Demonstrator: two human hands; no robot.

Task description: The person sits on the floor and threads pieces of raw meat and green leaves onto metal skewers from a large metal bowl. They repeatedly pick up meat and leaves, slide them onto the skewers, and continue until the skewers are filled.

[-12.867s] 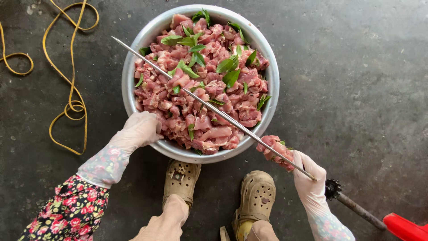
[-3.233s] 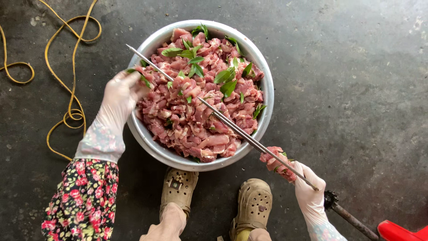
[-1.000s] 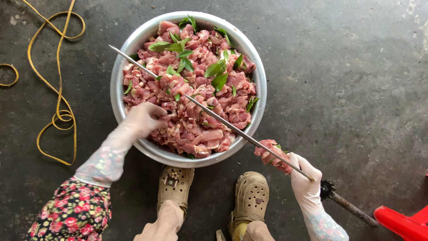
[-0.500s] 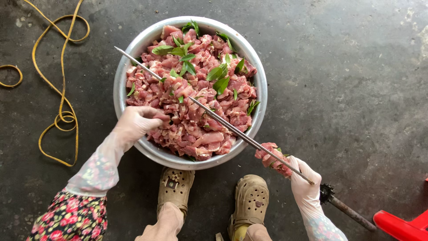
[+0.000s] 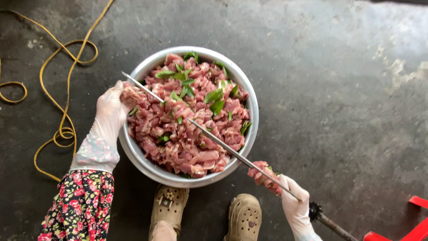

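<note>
no packages, labels, signs, screens

meat [image 5: 178, 134] in bowl [image 5: 147, 163], skewer [image 5: 223, 143] across

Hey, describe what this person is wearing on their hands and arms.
Both hands wear thin, translucent disposable gloves: the left hand and the right hand. The left arm has a pale, faintly patterned inner sleeve at the wrist, and above it a dark floral sleeve with red, pink and yellow flowers. The right wrist shows a similar pale patterned cuff at the frame edge.
</note>
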